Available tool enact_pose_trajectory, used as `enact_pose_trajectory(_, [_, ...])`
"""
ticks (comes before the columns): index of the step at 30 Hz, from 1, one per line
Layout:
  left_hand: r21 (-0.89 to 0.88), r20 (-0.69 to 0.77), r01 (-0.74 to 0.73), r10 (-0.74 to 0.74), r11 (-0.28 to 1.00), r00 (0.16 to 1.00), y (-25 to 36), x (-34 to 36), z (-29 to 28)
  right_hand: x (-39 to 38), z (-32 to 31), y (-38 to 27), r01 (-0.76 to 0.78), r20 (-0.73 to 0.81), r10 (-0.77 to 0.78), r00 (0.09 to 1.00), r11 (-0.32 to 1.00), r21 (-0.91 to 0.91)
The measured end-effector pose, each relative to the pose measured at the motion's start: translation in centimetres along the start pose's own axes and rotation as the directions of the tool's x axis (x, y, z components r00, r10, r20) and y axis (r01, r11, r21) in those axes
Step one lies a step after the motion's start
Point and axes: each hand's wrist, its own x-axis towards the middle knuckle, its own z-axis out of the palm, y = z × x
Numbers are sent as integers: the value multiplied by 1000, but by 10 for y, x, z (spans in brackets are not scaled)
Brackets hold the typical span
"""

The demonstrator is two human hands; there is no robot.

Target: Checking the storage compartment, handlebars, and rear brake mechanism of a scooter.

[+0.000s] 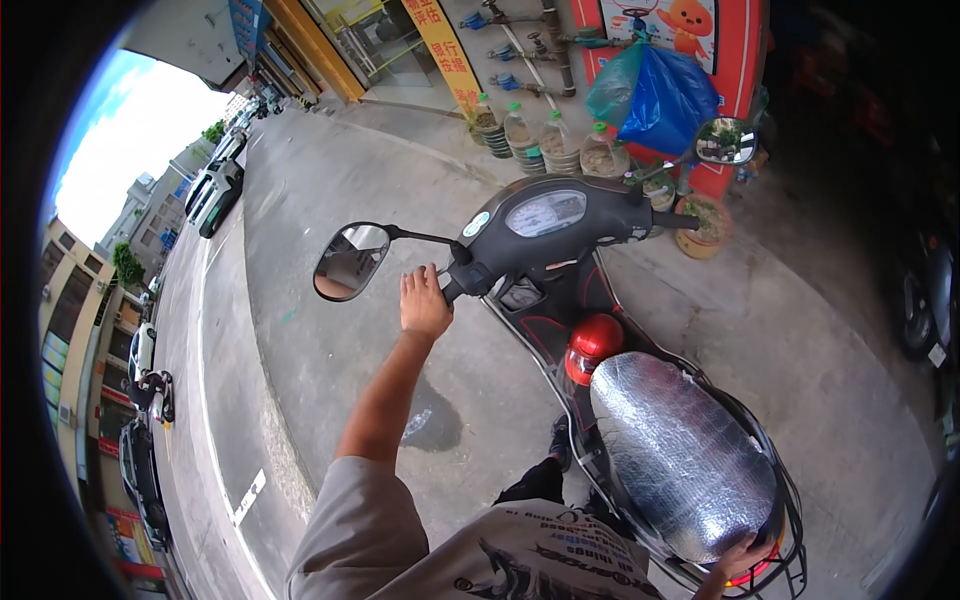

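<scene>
A dark electric scooter [590, 235] stands beside me, its handlebar turned toward the far side. My left hand [425, 302] is closed around the left handlebar grip [452, 289], just below the round left mirror [350, 262]. Behind the seat, low at the right, my right hand [740, 556] is closed on the scooter's rear grab rail; its fingertips are partly hidden. A silver foil cover [680, 450] wraps the seat. A red helmet [594, 346] rests in front of the seat, touching or nearly touching its front end.
Plastic jugs filled with soil [557, 145] line the wall ahead, with a blue bag [668, 98] hanging above and a potted plant [704, 226] near the right grip. Another parked scooter [925, 310] is at the right. Cars [213, 195] stand along the road at left.
</scene>
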Motion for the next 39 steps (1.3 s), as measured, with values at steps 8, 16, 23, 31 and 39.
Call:
enact_pose_trajectory(8, [-129,290,209,-165,969,943,11,1,1,55,61,-199,148,165,-306,938,781,606])
enact_pose_trajectory(16, [-116,409,256,-189,960,893,3,6,8,6,133,-420,122,407,-601,688,648,751])
enact_pose_trajectory(23, [-120,237,201,-169,972,957,16,9,7,-26,240,-532,118,438,-631,641,644,756])
enact_pose_trajectory(31, [-79,273,227,-198,971,941,6,13,6,-13,333,-641,121,579,-590,562,752,648])
enact_pose_trajectory(39, [-103,242,162,-133,981,961,9,13,0,-13,394,-668,435,555,-760,338,649,624])
